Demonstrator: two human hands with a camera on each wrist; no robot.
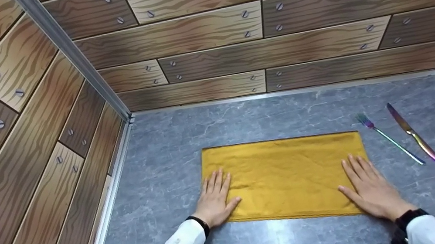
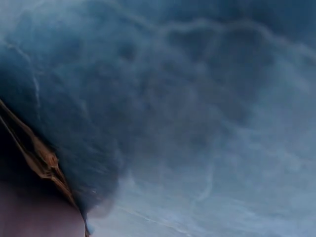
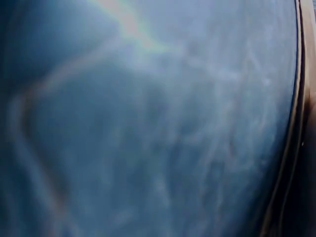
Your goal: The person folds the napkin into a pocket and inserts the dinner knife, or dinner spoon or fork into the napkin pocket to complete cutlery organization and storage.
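Observation:
A golden-yellow cloth [image 1: 288, 176], folded into a flat rectangle with light creases, lies on the grey marbled table. My left hand [image 1: 215, 202] rests flat on its left edge, fingers straight and pointing away, thumb out to the right. Over the lower right edge lies my right hand [image 1: 370, 189], likewise flat with straight fingers and the thumb toward the middle. In the left wrist view the cloth's layered edge [image 2: 47, 165] shows at lower left. The right wrist view catches the folded edge [image 3: 291, 148] along its right side.
To the right of the cloth lie a fork [image 1: 390, 138] and a knife [image 1: 414, 133], both iridescent. The grey table [image 1: 155, 172] is bounded by wood-patterned panels [image 1: 212, 63] at the back and on both sides, with metal strips along the seams.

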